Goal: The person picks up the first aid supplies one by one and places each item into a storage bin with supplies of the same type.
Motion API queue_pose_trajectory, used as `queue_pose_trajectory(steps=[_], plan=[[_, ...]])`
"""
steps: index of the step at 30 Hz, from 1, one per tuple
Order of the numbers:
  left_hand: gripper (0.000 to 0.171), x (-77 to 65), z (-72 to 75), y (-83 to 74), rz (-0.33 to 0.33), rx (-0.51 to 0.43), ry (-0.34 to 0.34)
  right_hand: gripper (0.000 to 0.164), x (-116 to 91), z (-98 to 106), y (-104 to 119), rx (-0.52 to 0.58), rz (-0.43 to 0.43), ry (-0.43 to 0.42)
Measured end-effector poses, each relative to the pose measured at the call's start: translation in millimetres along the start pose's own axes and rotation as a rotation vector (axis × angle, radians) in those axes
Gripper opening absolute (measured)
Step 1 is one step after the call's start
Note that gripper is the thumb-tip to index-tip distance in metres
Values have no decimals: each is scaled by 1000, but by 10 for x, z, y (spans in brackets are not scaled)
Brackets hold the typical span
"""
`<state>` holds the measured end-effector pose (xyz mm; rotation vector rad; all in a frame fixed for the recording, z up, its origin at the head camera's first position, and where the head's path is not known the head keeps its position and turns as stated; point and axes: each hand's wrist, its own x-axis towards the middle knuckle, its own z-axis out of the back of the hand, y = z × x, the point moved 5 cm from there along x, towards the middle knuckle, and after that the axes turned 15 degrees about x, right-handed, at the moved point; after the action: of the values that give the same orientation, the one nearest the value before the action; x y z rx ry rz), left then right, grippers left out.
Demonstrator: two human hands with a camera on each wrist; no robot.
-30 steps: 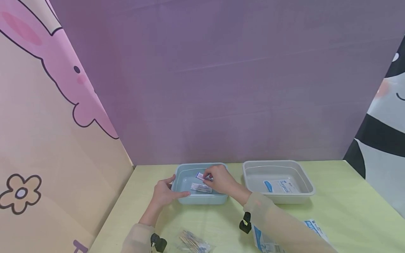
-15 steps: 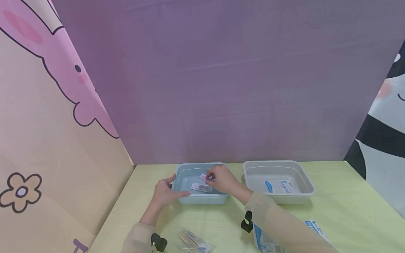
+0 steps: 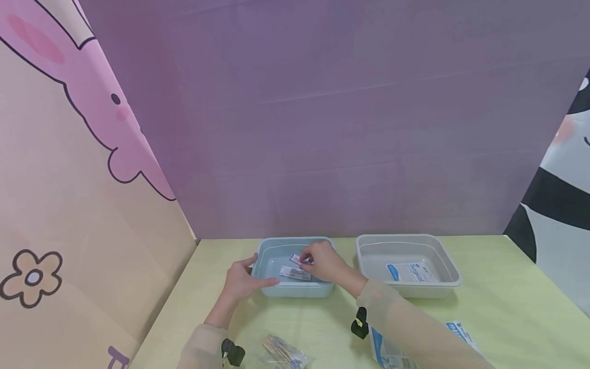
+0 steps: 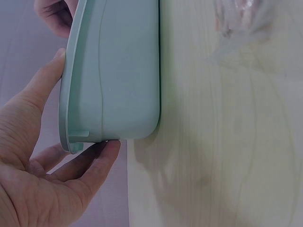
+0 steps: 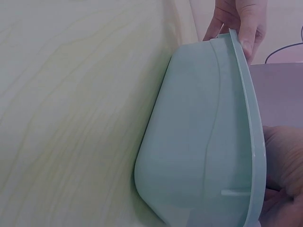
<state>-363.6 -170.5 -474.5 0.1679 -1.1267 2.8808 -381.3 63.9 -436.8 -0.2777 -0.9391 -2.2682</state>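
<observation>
A light blue plastic tub (image 3: 297, 291) stands at the back of the table. My left hand (image 3: 240, 281) holds its left end; in the left wrist view the thumb (image 4: 47, 75) lies at the rim and the fingers reach against the outer wall. Over the tub's inside, my right hand (image 3: 324, 262) pinches a small white packet with blue print (image 3: 295, 258), part of it hidden by the fingers. A second small white printed packet (image 3: 295, 273) lies on the tub floor just in front. The tub wall hides both packets from the wrist views.
To the right sits a grey-white tub (image 3: 430, 291) with a blue-and-white packet marked "Surgical" (image 3: 412, 272) inside. A clear bag of cotton swabs (image 3: 285, 352) lies near the front. Under the right forearm are blue-and-white packages (image 3: 389, 353). A purple wall (image 3: 350, 128) rises behind.
My right hand and its pinched packet have shifted slightly to the right inside the tub. The left hand keeps its hold on the tub's end.
</observation>
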Motion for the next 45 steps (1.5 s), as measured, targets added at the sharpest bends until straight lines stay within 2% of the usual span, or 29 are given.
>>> queue_pose_trajectory(steps=[5, 11, 24, 35, 38, 45], plan=[[104, -2, -9, -7, -3, -11, 11, 20, -43, 3, -9, -18, -23, -9], [105, 1, 0, -21, -5, -10, 10, 22, -92, 45, 56, 3, 24, -58], [105, -25, 43, -15, -3, 12, 12, 25, -183, 159, 447, 25, 121, -87], [106, -5, 34, -8, 2, 35, 13, 26, -283, 178, 762, 70, 196, -63], [105, -14, 35, -19, 1, 29, 16, 25, -314, 173, 801, 77, 229, -57], [105, -19, 26, -20, -3, 26, 20, 25, -395, 134, 806, 95, 239, -32]])
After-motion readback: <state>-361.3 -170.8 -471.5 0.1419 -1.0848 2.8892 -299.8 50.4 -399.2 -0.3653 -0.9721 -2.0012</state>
